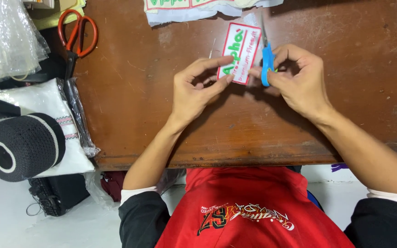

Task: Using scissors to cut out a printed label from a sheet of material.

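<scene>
Patch [238, 51], rectangular white fabric with red border, lies on worn brown table [161, 92], pinched by left hand [194, 89]. Right hand [297, 78] grips blue snips [267, 57] at patch edge. Orange scissors [76, 34] lie far left.

white embroidered patch [239, 51], red border, green lettering | lifted over table | blue-handled scissors [267, 62] at its right edge

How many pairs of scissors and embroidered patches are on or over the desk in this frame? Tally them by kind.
Scissors: 2, the blue-handled scissors in the right hand and the orange-handled scissors.
Embroidered patches: 1 cut-out patch held by the left hand, plus an uncut patch strip at the far edge.
Total: 4
</scene>
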